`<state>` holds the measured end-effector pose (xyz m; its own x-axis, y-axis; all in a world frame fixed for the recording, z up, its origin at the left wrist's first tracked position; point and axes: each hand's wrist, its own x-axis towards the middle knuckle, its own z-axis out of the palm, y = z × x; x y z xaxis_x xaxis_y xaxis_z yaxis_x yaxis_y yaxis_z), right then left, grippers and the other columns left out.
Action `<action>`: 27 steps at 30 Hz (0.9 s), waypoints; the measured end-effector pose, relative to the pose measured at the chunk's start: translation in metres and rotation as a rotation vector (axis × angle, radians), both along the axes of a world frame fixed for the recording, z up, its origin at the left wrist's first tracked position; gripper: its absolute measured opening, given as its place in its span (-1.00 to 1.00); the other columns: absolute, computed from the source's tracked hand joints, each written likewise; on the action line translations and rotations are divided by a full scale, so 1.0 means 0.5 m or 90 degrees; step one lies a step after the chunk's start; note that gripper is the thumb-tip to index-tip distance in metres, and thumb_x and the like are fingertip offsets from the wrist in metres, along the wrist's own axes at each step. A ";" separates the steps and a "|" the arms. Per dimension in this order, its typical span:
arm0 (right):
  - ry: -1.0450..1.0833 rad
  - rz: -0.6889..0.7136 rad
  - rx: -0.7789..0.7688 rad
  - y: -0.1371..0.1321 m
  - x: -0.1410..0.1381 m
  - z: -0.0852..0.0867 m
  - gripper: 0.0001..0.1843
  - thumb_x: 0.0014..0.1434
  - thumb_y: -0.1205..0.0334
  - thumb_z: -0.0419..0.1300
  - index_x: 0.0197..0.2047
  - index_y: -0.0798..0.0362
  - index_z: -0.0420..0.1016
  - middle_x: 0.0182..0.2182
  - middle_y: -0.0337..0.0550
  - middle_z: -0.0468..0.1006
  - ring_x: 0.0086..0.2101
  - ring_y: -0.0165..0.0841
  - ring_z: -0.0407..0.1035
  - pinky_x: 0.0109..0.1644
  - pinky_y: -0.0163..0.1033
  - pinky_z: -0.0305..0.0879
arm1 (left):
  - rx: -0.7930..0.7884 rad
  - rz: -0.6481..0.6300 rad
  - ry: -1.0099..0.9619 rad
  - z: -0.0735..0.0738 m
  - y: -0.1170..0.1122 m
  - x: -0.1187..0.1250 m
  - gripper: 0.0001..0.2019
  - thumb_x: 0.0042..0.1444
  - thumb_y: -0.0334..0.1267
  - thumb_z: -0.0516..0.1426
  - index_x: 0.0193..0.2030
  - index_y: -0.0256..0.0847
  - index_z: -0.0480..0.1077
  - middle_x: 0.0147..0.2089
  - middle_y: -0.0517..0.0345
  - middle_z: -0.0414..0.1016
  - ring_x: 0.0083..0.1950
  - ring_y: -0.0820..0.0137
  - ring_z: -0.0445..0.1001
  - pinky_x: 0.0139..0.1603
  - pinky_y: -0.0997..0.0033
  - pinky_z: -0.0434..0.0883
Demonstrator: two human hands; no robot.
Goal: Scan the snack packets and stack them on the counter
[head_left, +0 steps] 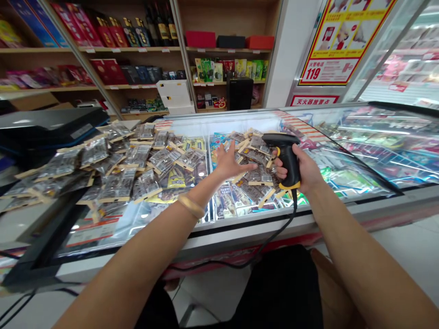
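My right hand [302, 170] is closed round the grip of a black and yellow barcode scanner [286, 157], its head aimed left over a heap of clear snack packets [255, 176] lying on the freezer's glass lid [360, 151]. My left hand [229, 161] reaches out with fingers spread, resting on those packets just left of the scanner; a gold bangle [191, 206] circles that wrist. A black cable [274, 237] hangs from the scanner down past the freezer's front edge.
Several more packets [113, 164] spread across the lid to the left, toward a dark laptop-like device [48, 125]. Wooden shelves [137, 48] of boxed goods stand behind. A second glass freezer lid [394, 137] extends right. A red and yellow poster [339, 41] hangs above.
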<state>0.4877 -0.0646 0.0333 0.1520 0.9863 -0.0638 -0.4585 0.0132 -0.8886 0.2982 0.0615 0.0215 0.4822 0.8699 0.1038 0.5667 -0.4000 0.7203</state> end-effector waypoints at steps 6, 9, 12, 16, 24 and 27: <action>0.015 -0.021 0.002 -0.005 -0.006 0.007 -0.57 0.21 -0.18 0.23 -0.19 0.06 0.49 -0.50 -0.25 0.36 -0.60 -0.46 0.14 -0.58 -0.35 0.19 | -0.009 0.017 0.002 0.003 -0.003 -0.012 0.33 -0.32 0.40 0.40 0.55 -0.06 -0.02 0.64 -0.28 -0.40 0.61 -0.28 -0.48 0.54 -0.27 -0.20; 0.007 -0.027 0.006 -0.008 -0.009 0.014 -0.56 0.20 -0.19 0.24 -0.20 0.06 0.50 -0.50 -0.25 0.35 -0.59 -0.46 0.13 -0.58 -0.35 0.19 | 0.004 0.027 0.009 0.012 -0.007 -0.016 0.27 -0.25 0.34 0.41 0.55 -0.07 0.00 0.64 -0.30 -0.34 0.61 -0.28 -0.43 0.53 -0.30 -0.17; -0.026 -0.027 0.020 -0.013 -0.016 0.032 -0.55 0.19 -0.21 0.25 -0.20 0.05 0.50 -0.49 -0.25 0.35 -0.60 -0.47 0.13 -0.58 -0.35 0.18 | 0.046 0.045 -0.002 0.028 0.005 -0.034 0.15 -0.12 0.20 0.42 0.54 -0.14 0.03 0.62 -0.31 -0.18 0.63 -0.17 -0.29 0.55 -0.16 -0.10; -0.079 -0.025 0.053 -0.015 -0.042 0.070 -0.55 0.21 -0.24 0.22 -0.20 0.02 0.50 -0.48 -0.24 0.34 -0.60 -0.45 0.13 -0.59 -0.31 0.17 | 0.164 0.065 -0.017 0.055 0.048 -0.099 -0.24 0.16 -0.01 0.26 0.45 -0.24 0.21 0.47 -0.24 0.25 0.52 0.05 0.16 0.51 0.07 0.09; -0.075 0.123 0.028 0.071 -0.185 0.095 -0.54 0.27 -0.24 0.18 -0.22 0.04 0.45 -0.50 -0.26 0.39 -0.62 -0.49 0.19 -0.59 -0.36 0.20 | 0.251 0.136 0.237 0.045 0.125 -0.208 -0.43 0.20 -0.06 0.17 0.32 -0.20 0.38 0.29 -0.22 0.48 0.49 -0.11 0.18 0.52 -0.17 -0.08; -0.067 0.161 -0.014 0.111 -0.231 0.073 -0.54 0.28 -0.24 0.16 -0.26 0.04 0.41 -0.52 -0.26 0.39 -0.63 -0.49 0.19 -0.61 -0.37 0.20 | 0.221 0.108 0.284 0.021 0.124 -0.212 -0.33 0.17 -0.02 0.19 0.38 -0.23 0.30 0.31 -0.24 0.47 0.54 -0.13 0.07 0.53 -0.24 -0.25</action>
<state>0.3724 -0.0090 0.0698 -0.0918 0.9923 -0.0832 -0.3506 -0.1105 -0.9300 0.1922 0.1236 0.0321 0.4015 0.8903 0.2149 0.8615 -0.4467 0.2412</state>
